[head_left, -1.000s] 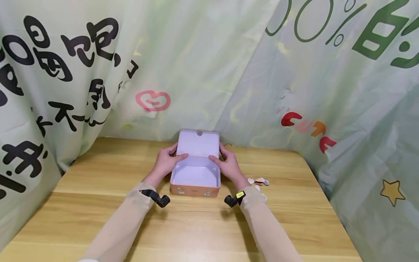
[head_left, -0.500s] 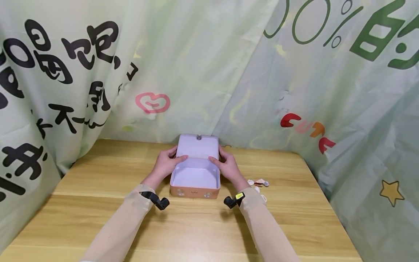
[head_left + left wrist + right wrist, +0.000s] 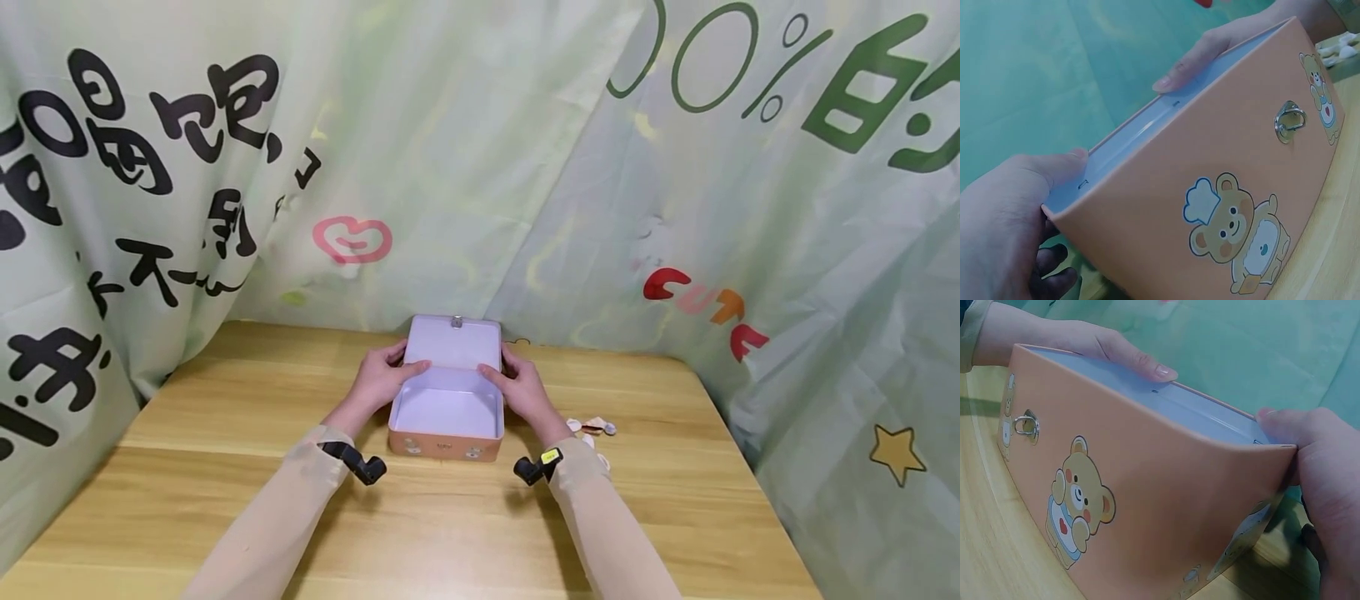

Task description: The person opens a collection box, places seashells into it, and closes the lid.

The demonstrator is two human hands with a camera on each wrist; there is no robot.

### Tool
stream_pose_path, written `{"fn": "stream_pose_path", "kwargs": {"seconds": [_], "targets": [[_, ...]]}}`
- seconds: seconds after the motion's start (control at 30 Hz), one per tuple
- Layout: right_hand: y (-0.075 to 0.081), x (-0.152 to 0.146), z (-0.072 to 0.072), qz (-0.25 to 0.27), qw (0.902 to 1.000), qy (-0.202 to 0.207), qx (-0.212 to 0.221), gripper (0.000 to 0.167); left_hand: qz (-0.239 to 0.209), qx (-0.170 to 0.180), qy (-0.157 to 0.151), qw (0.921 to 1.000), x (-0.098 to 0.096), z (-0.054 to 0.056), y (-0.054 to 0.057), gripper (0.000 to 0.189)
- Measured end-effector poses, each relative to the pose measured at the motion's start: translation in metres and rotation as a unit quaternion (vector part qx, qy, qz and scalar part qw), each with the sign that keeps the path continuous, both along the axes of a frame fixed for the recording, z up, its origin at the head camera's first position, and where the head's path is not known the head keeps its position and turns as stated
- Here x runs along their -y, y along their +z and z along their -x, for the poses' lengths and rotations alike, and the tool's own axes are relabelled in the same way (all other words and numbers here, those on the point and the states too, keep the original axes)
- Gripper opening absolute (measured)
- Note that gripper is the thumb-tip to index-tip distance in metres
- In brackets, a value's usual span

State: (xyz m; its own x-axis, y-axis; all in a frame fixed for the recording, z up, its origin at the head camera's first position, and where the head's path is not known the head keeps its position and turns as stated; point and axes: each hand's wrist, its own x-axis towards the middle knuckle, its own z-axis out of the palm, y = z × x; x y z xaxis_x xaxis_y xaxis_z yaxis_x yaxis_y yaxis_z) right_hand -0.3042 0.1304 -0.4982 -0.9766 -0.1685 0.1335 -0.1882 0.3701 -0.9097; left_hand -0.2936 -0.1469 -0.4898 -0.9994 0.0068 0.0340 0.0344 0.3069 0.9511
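An orange tin box [image 3: 444, 447] with printed bears and a metal clasp loop [image 3: 1290, 120] stands on the table, its pale lilac lid [image 3: 452, 340] raised at the back. Nothing shows in its lilac inside [image 3: 447, 410]. My left hand [image 3: 377, 377] grips the rear left corner, thumb over the rim at the hinge, fingers outside. At the rear right corner, my right hand [image 3: 525, 388] holds in the same way. Both wrist views show the thumbs pressing over the back edge; some fingers are hidden behind the box.
Several small whitish and brown pieces [image 3: 592, 427] lie on the wooden table [image 3: 675, 483], just right of my right wrist. A printed curtain [image 3: 465, 167] hangs directly behind the table and along both sides.
The lid's top edge has come down a little relative to its hinge. Both hands keep their hold at the rear corners. The head view has shifted slightly.
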Motion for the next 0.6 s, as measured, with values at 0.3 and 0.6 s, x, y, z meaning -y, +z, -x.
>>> {"fn": "stream_pose_path", "kwargs": {"seconds": [0.3, 0.6], "targets": [[0.007, -0.004, -0.004, -0.012, 0.9999, 0.001, 0.004, 0.080, 0.008, -0.008, -0.002, 0.9999, 0.000, -0.002, 0.004, 0.078], [0.024, -0.007, -0.009, -0.016, 0.9996, 0.024, 0.004, 0.076, 0.020, -0.019, 0.008, 0.9996, 0.004, -0.003, 0.013, 0.073]]}}
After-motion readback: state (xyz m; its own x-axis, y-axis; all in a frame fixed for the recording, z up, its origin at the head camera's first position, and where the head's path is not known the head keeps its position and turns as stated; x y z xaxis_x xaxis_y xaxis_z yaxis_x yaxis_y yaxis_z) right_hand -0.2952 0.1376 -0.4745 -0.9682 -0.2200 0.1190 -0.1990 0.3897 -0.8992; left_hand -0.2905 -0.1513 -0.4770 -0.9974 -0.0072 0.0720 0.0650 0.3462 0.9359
